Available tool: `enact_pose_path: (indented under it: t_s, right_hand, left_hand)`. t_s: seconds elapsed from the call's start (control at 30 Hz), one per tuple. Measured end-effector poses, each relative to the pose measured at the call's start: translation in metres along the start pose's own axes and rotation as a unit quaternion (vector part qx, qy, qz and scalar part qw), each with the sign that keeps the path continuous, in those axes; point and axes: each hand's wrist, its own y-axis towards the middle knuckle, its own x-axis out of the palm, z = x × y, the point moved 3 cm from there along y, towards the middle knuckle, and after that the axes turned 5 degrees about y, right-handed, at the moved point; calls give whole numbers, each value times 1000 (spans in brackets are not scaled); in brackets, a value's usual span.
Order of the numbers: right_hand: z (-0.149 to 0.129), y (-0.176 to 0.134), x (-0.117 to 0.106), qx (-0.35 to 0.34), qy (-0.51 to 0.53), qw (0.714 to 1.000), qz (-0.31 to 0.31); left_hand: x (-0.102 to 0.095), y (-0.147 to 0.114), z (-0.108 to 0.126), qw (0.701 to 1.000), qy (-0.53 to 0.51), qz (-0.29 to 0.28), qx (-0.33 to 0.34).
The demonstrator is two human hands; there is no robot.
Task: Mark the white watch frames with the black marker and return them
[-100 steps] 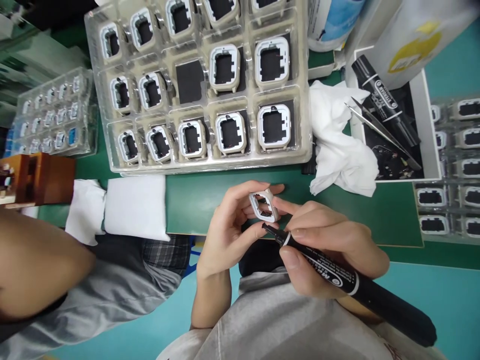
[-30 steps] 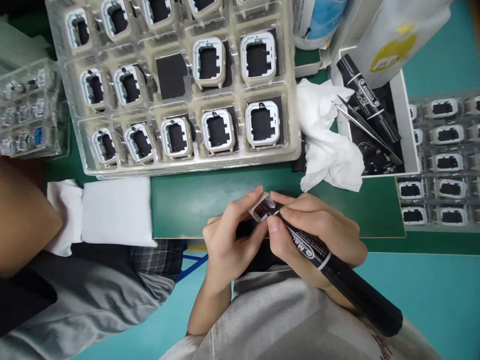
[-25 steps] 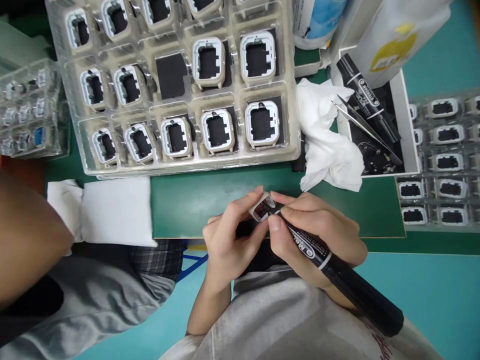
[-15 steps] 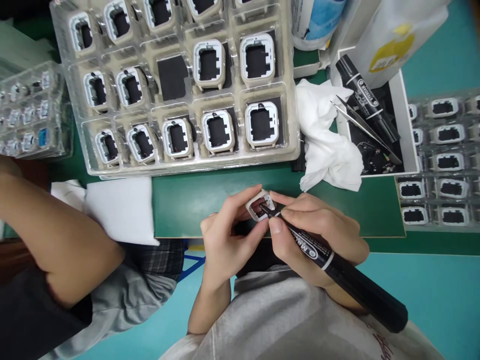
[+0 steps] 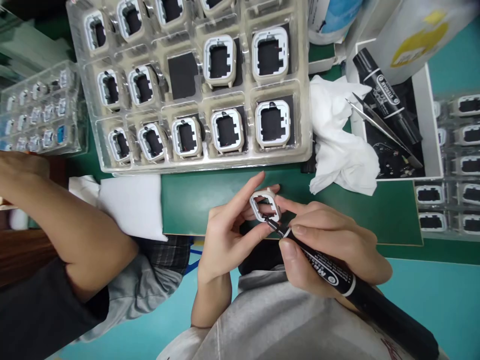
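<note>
My left hand point(image 5: 232, 235) grips a small beige and white watch case frame point(image 5: 255, 204) by its edges, over the front of the green work surface. A black marker pen point(image 5: 330, 270) lies in my right hand point(image 5: 333, 240), which is closed around the barrel near the tip. The marker's nib meets the lower inner edge of the frame. My right forefinger touches the frame's right side. Beyond my hands, a clear plastic tray point(image 5: 210, 164) holds several similar frames, with one pocket showing only its black lining.
White tissue point(image 5: 341, 150) lies right of the tray. Beside it, a white box point(image 5: 437, 145) holds tweezers point(image 5: 386, 130), another marker point(image 5: 386, 95) and a bottle point(image 5: 423, 35). A folded white cloth point(image 5: 131, 205) lies left. A co-worker's arm point(image 5: 86, 235) reaches in there. More trays stand at both sides.
The frame has been turned in my left hand, so its opening faces the camera more. The marker tip has shifted to the frame's lower inner edge. The whole view has slid slightly sideways.
</note>
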Motion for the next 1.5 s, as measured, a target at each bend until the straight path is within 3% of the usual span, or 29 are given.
enact_pose_path:
  t_s: [0.33,0.5,0.73,0.83,1.5]
  right_hand:
    - [-3,1,4,13,-15,999,31]
    - [-1,0,2,0,-22,1000,17]
    - [-5,6,5,36,-51,998,10]
    - [-6,7,5,41,-56,997,17]
    - [-5,7,8,55,-63,995,46]
  left_hand:
    - [1,3,2,999,1,-35,9]
    - [3,5,6,1000,-11,-5,15]
    - [3,-4,8,995,90,42,-2]
    - [4,-8,6,992,109,62,20]
    - [12,-10,7,988,135,72,30]
